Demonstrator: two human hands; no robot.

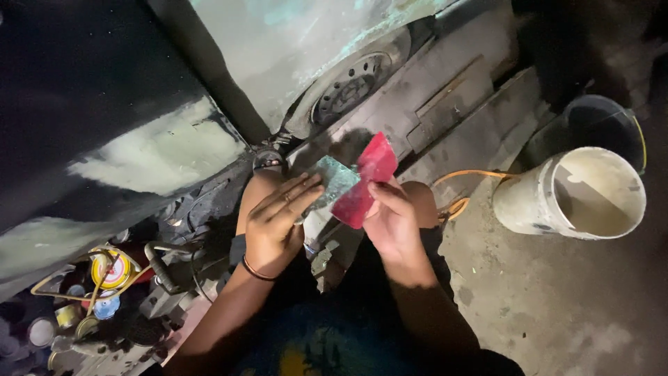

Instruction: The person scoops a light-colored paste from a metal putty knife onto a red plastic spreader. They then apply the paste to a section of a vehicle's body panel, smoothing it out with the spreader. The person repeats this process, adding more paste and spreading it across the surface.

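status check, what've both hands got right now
Left hand pinching a grey-green abrasive sheet. Right hand gripping a folded red pad, the two touching. Nothing between hands; white bucket off to the right.

Seen from above, two bare hands meet at the centre of the frame. The right hand (393,223) grips a folded red sheet (365,182), tilted toward one o'clock. The left hand (276,217), fingers spread, presses a small grey-green piece (335,178) that touches the red sheet. A car wheel (353,85) lies at twelve o'clock under a sanded body panel (292,42). Two buckets (577,191) stand at three o'clock. Paint tins (108,273) cluster at eight o'clock.
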